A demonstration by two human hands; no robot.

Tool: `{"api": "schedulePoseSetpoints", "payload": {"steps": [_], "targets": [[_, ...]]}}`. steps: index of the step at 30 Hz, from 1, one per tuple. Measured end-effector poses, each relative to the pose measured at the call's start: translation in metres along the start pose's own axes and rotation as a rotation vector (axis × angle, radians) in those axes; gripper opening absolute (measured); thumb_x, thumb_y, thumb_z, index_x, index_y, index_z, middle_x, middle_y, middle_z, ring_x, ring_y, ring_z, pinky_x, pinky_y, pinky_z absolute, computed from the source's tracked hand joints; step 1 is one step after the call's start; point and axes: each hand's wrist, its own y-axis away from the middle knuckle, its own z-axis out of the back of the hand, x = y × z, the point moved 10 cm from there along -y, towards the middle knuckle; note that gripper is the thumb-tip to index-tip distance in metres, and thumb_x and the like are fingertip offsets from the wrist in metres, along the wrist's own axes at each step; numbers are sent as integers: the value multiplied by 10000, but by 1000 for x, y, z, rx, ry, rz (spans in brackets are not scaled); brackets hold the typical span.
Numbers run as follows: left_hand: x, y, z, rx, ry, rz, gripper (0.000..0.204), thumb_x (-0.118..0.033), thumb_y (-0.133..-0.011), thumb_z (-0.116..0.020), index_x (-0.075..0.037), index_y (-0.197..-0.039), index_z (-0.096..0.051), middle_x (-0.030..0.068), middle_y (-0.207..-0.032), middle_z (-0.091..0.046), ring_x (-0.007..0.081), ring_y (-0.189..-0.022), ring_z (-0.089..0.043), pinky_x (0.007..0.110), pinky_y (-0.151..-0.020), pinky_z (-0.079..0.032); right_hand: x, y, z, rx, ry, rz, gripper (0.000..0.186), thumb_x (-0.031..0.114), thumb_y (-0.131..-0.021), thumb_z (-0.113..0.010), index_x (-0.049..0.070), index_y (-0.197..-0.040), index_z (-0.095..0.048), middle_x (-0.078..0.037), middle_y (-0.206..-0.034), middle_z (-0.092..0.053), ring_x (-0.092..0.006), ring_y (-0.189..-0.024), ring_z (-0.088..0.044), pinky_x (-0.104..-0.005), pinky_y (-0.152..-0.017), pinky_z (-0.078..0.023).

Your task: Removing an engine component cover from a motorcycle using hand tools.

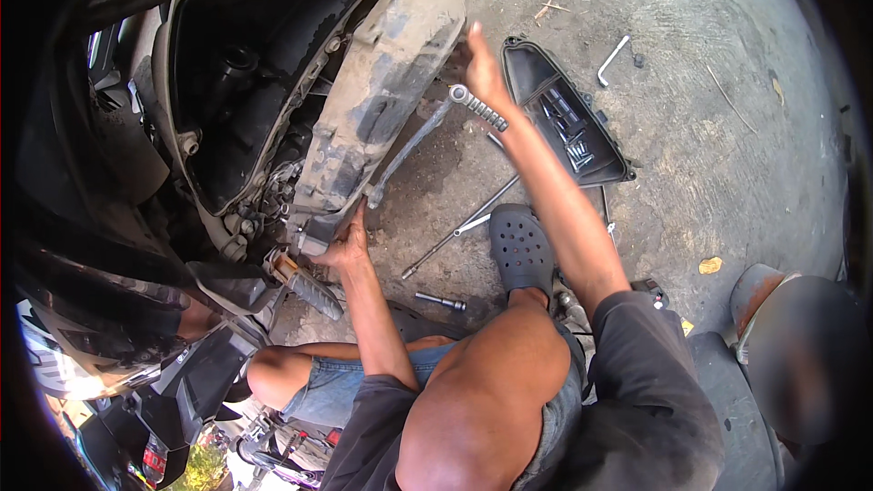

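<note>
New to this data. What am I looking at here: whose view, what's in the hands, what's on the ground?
There is no robot here. A person wears a wide fisheye camera on the head that looks down, so the forearms come in from the lower edge and straight lines bend near the rim.

The person squats on a concrete floor beside a scooter lying on its side, its dusty engine cover facing the camera. The left hand grips the cover's lower end. The right hand reaches to the cover's upper edge, close to the knurled handle of a long wrench; whether it grips it is hard to tell.

On the floor lie a black plastic tray holding sockets, an L-shaped key, a long bar tool and a small socket piece.
</note>
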Motion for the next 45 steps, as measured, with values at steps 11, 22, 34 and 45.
{"api": "schedulePoseSetpoints", "payload": {"steps": [11,22,34,45], "targets": [[-1,1,-9,-16,-13,-12,778,-612,-814,-487,-144,-1429,-399,132,-1513,-309,467,-1382,-210,777,-1008,-101,-42,42,-3,-635,-173,-64,553,476,-1006,-320,-38,-1052,-518,-150,-985,-601,-245,-851,-577,-406,-768,-458],[-11,2,37,-268,114,36,776,-682,-844,-381,-120,-1371,-473,140,-1435,-431,455,-1304,-365,758,-979,-226,3,57,7,-789,596,428,296,-21,-758,-378,-71,-1008,-530,-222,-828,-577,-328,-720,-570,-409,-696,-461],[-20,-7,29,-177,204,-2,888,-745,-820,-258,-153,-1482,-278,108,-1549,-223,451,-1407,-95,796,-1002,-44,1,62,-6,-806,485,344,257,32,-694,-413,-39,-915,-525,-196,-759,-538,-358,-732,-535,-440,-685,-429],[-10,-6,5,-28,130,18,838,-692,-795,-389,-184,-1460,-341,118,-1543,-237,472,-1402,-96,801,-996,-31,20,64,-7,-744,458,512,165,78,-821,-525,50,-984,-524,32,-613,-390,-49,-497,-429,-226,-403,-311]]}}
